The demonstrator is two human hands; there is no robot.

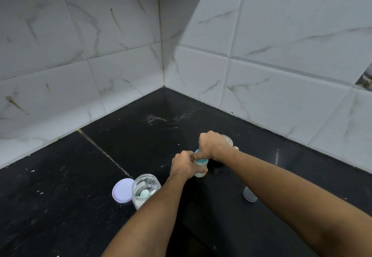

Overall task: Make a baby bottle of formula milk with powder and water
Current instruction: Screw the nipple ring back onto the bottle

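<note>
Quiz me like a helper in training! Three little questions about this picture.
1. True or false: the lilac lid is screwed onto the powder jar.
2. Which hand grips the teal collar of the baby bottle? A) left hand B) right hand
3. Fill in: the green scoop lies inside the ____.

Key: 1 false, it lies on the counter beside the jar; 2 B; 3 jar.
</note>
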